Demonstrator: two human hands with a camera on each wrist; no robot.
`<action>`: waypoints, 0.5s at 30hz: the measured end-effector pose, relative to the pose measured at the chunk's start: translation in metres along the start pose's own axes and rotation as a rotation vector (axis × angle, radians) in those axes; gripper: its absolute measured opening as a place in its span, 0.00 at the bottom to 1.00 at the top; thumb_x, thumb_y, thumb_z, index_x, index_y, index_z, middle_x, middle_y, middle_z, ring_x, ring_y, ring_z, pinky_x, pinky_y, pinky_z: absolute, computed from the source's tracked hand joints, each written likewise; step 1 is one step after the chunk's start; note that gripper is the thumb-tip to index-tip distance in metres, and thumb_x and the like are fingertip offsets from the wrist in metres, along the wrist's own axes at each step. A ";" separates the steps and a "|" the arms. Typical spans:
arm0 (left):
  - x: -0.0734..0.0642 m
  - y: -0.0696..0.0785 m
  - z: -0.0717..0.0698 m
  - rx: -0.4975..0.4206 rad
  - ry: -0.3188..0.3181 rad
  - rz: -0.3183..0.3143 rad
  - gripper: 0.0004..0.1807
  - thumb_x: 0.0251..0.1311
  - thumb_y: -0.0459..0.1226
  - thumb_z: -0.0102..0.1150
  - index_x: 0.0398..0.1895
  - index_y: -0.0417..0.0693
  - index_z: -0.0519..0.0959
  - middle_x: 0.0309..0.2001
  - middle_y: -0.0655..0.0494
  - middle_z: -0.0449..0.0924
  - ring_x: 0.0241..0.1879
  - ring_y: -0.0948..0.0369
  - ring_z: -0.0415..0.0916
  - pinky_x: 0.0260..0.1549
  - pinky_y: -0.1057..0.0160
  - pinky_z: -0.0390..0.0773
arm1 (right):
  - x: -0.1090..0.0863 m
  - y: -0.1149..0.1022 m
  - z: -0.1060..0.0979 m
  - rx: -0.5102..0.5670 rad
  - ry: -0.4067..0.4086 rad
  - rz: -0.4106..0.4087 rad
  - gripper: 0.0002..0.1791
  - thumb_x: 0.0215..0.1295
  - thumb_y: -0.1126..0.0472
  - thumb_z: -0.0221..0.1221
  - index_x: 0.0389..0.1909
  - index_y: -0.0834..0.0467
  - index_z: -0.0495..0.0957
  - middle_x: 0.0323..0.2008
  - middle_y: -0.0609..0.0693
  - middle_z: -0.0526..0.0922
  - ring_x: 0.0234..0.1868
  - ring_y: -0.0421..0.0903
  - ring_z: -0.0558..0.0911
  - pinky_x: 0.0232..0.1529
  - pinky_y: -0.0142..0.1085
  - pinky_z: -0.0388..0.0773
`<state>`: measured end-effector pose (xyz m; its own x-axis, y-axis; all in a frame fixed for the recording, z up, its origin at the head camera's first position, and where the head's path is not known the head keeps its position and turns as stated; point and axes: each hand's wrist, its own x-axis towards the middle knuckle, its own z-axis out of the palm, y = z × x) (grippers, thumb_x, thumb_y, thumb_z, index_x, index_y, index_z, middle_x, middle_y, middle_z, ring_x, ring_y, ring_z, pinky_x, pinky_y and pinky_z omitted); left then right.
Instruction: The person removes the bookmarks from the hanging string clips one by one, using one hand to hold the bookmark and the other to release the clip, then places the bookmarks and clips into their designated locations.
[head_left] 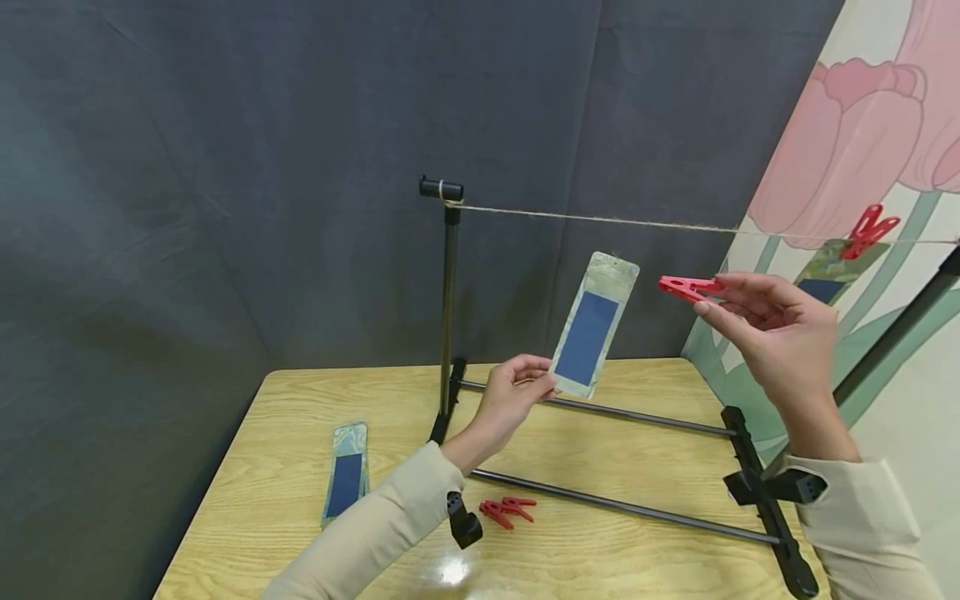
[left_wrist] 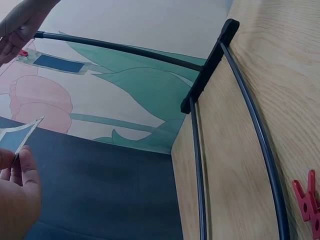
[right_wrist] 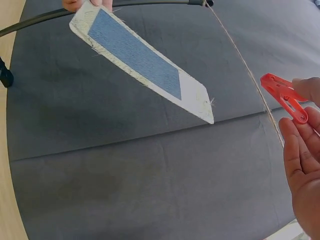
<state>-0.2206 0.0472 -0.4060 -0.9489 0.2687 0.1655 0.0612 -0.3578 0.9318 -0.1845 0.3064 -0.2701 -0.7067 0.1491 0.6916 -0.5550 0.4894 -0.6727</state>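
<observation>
My left hand (head_left: 510,396) pinches the lower end of a long, bookmark-like card (head_left: 589,333), pale green and marbled with a dark blue rectangle. The card leans to the right below a twine line (head_left: 585,218). To its right, my right hand (head_left: 787,342) pinches a red clothespin (head_left: 686,288) between thumb and fingers. In the right wrist view the same clothespin (right_wrist: 287,100) appears beside the twine, apart from the card (right_wrist: 137,55). Farther right, another card (head_left: 821,287) hangs from the line under a second red clothespin (head_left: 870,233).
A black stand with an upright post (head_left: 449,308) and low crossbars (head_left: 622,502) holds the twine above the wooden table (head_left: 247,533). Similar cards (head_left: 347,479) lie at the table's left. Red clothespins (head_left: 506,511) lie near the front bar. A dark curtain (head_left: 300,167) hangs behind.
</observation>
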 end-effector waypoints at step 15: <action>-0.013 0.003 -0.022 -0.038 0.008 -0.011 0.12 0.62 0.25 0.60 0.48 0.29 0.76 0.36 0.48 0.78 0.33 0.59 0.80 0.41 0.62 0.83 | -0.017 0.005 0.013 0.024 -0.047 -0.001 0.19 0.50 0.79 0.68 0.46 0.73 0.80 0.34 0.49 0.86 0.29 0.39 0.82 0.31 0.21 0.78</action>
<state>-0.2147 0.0230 -0.4130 -0.9518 0.2661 0.1527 0.0390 -0.3887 0.9205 -0.1807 0.2949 -0.2889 -0.7256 0.1083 0.6795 -0.5657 0.4683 -0.6787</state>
